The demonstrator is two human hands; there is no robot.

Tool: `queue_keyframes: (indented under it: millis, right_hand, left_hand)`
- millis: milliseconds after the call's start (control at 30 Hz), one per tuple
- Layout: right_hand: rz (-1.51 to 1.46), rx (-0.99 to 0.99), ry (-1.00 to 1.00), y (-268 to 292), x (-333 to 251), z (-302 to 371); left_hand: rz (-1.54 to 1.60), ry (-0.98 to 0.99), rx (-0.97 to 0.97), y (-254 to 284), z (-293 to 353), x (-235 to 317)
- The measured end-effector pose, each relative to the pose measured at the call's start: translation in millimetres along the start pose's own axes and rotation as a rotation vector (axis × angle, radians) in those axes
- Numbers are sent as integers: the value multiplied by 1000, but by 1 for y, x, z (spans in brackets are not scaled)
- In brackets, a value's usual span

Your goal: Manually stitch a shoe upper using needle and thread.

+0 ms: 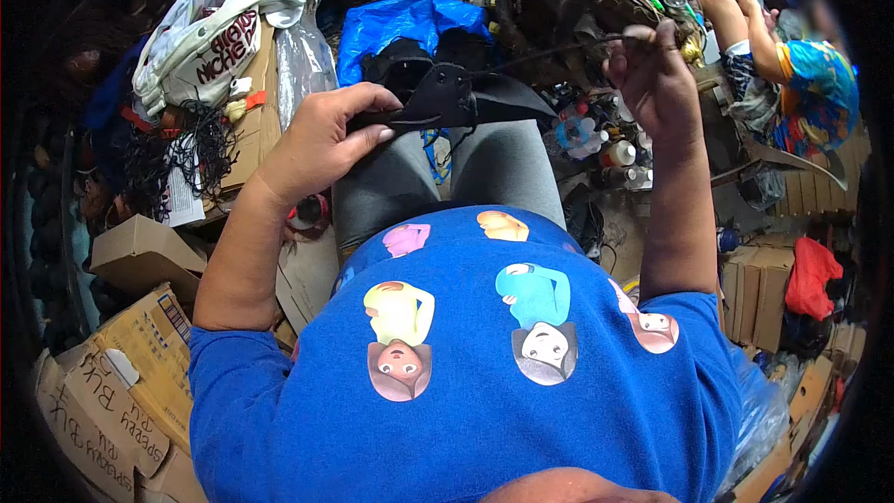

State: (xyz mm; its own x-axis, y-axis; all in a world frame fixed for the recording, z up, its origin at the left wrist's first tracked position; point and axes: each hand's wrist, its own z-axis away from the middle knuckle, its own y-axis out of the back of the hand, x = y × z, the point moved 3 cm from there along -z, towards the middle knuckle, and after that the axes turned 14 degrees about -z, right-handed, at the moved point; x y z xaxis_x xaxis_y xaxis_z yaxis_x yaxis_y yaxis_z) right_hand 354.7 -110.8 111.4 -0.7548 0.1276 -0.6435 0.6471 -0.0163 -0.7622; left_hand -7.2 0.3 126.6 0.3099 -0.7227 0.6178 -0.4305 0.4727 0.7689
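My left hand (321, 135) pinches one edge of a black shoe upper (445, 98), thumb below and fingers above. The flat, flexible piece has small eyelets and hangs over my lap, a pointed flap spreading to the right. A thin dark lace (557, 51) runs taut from the upper to my right hand (655, 84). That hand is raised to the right, its fingertips closed on the lace end. Beyond the upper, more black pieces (396, 63) lie beside a blue plastic bag (414, 19); their shape is partly hidden.
At left, a bundle of black laces (200, 144) hangs near a white cloth bag (219, 51). Cardboard boxes (140, 256) stand lower left. Several small bottles (619, 154) are right of my knees. Another person (810, 84) sits at far right, near a red plastic bag (813, 279).
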Motion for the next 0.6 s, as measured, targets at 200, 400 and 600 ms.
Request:
queue_keyframes:
  millis: [200,400,600]
  right_hand:
    - [93,564,70,10,26,4]
    - [-150,457,-43,-3,140,14]
    - [271,24,-254,-46,132,-1]
  left_hand:
    - [838,300,76,-5,4,-1]
    - [1008,231,239,-17,1,-4]
    - [432,306,339,68,-10,-7]
